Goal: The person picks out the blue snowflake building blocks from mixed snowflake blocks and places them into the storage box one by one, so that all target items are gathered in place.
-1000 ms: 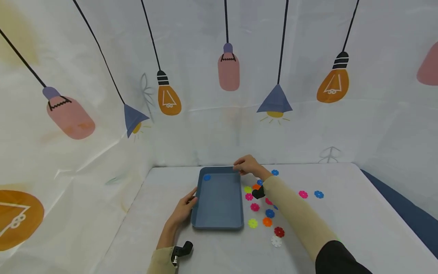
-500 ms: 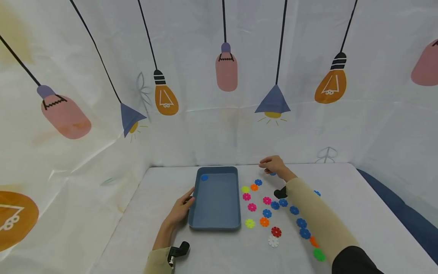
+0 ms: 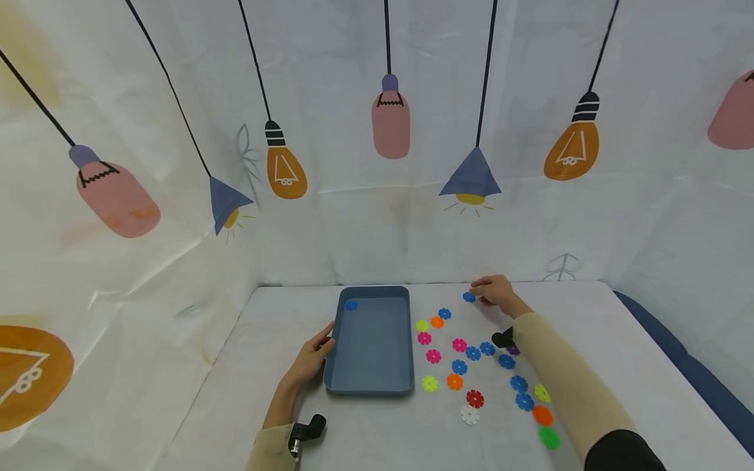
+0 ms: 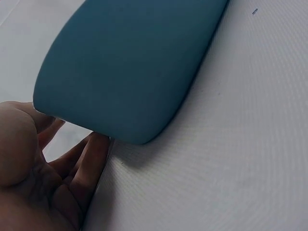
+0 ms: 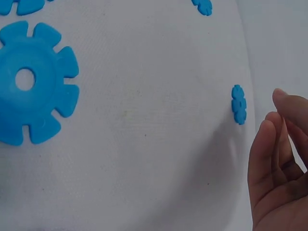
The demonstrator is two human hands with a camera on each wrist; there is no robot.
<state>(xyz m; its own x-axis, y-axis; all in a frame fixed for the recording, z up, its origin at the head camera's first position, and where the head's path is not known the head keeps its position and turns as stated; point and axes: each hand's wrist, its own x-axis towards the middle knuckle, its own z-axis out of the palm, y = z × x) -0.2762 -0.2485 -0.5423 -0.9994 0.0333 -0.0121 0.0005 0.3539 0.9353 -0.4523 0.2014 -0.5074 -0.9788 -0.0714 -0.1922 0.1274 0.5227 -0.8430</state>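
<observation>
left of the tray, it's the left hand (image 3: 311, 360), grip released, fingers fairly straight and touching that side wall! here's the blue-grey tray (image 3: 371, 356) itself, flat on the table (image 3: 235, 366), a blue disc (image 3: 351, 305) lying inside near its far left corner. just off the tray's right side, a scatter: yellow piece (image 3: 430, 384), pink piece (image 3: 433, 356), orange piece (image 3: 454, 381); and toward the near end, white piece (image 3: 470, 415) and red piece (image 3: 474, 399). beyond the tray's far right corner lies a blue flower piece (image 3: 468, 297), the right hand (image 3: 497, 294) right beside it, grip released, thumb and fingertips slightly apart! well right of the tray's near end, a green disc (image 3: 549, 438).
</observation>
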